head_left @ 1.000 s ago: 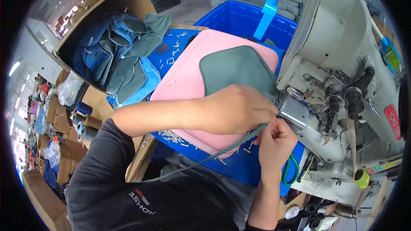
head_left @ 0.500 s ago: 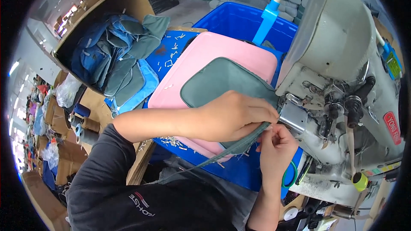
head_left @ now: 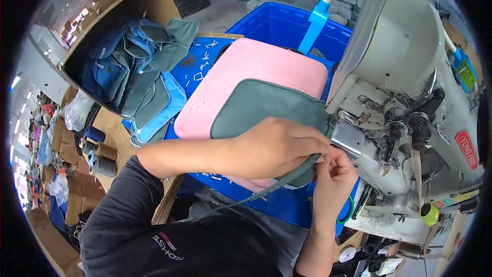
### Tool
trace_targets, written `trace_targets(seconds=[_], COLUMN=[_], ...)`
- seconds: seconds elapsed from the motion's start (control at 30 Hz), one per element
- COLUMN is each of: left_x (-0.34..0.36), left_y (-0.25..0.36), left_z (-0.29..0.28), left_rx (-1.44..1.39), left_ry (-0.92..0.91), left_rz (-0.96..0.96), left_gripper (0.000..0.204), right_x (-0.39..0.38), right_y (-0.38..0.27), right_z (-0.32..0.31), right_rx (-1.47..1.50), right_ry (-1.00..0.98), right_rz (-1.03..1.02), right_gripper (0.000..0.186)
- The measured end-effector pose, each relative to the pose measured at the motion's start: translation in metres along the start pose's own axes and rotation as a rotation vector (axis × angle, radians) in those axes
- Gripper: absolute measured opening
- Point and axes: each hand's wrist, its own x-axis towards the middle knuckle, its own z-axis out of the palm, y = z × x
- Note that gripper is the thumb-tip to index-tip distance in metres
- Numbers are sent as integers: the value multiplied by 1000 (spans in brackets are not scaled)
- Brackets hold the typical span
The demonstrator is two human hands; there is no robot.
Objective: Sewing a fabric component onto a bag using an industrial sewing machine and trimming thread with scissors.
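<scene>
A grey-green rounded fabric piece (head_left: 266, 100) lies on a pink board (head_left: 200, 113) beside a grey sewing machine (head_left: 394, 41). My left hand (head_left: 284, 146) reaches across the fabric, fingers bent and pinching its edge just left of the metal plate (head_left: 347, 136) of the machine. My right hand (head_left: 333, 179) is below it, thumb and forefinger closed on the same edge, where a grey-green binding strip (head_left: 279, 184) runs out and trails toward my lap. The exact point that the fingertips grip is partly hidden.
A tipped cardboard box (head_left: 159, 0) of blue and grey fabric pieces stands back left on a blue surface (head_left: 266, 205). A blue plastic bin (head_left: 282, 20) is behind the board. Thread cones (head_left: 104, 165) stand at left. Green-handled scissors (head_left: 350, 208) lie beside my right wrist.
The grey-green piece has shifted down and left on the pink board. Both hands have moved slightly down, still holding its edge.
</scene>
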Motion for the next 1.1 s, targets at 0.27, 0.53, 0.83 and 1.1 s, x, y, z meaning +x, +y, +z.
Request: trace_targets(seconds=[0.27,0.53,0.83,1.1], left_x=[-12,-15,-6,-3], left_y=[1,10,4,0], left_z=[9,16,13,11], left_rx=[131,194,214,170], left_ry=[118,108,43,45], left_rz=[157,185,116,60], left_gripper=[34,31,31,35], right_x=[-21,-21,-7,-6], right_y=[1,-1,1,-7], right_z=[4,8,10,13], right_rx=[123,151,152,147], right_ry=[5,33,74,102], right_rz=[75,64,59,63], right_gripper=[23,21,18,18])
